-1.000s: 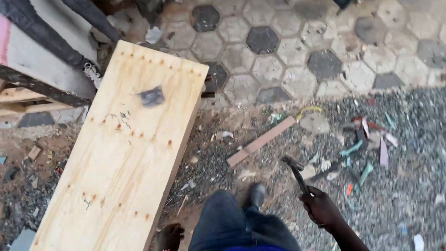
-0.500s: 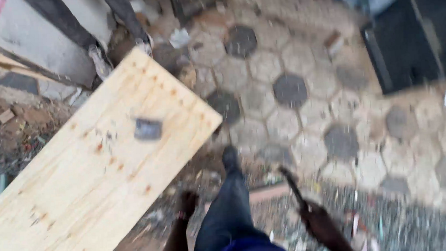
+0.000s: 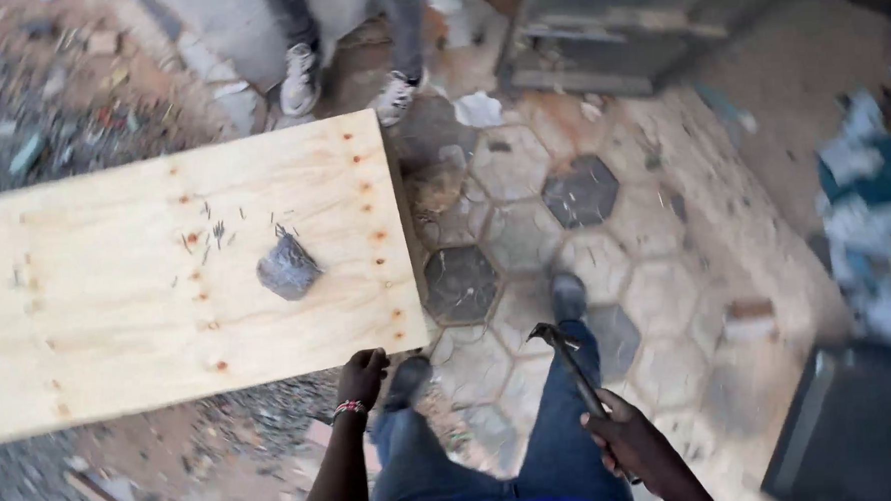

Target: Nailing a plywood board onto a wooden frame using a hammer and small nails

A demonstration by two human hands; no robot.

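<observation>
Head view: board swung crosswise, person at its near right corner.

Since a second earlier the plywood board (image 3: 167, 283) turned from lengthwise to crosswise in view; the person likely stepped round its end. Left hand (image 3: 361, 376) curled loosely at the board's near right corner, touching the edge, holding nothing. Right hand (image 3: 629, 438) closed round a hammer (image 3: 568, 360), dark claw head forward. Pale, smooth ply, rows of nail heads; loose nails (image 3: 209, 233) and a crumpled grey bag (image 3: 288, 267) near the right end. Hexagonal pavers (image 3: 525, 237) below.

Small pouch (image 3: 288, 267) and nails (image 3: 209, 234) on plywood board (image 3: 118, 325).
</observation>
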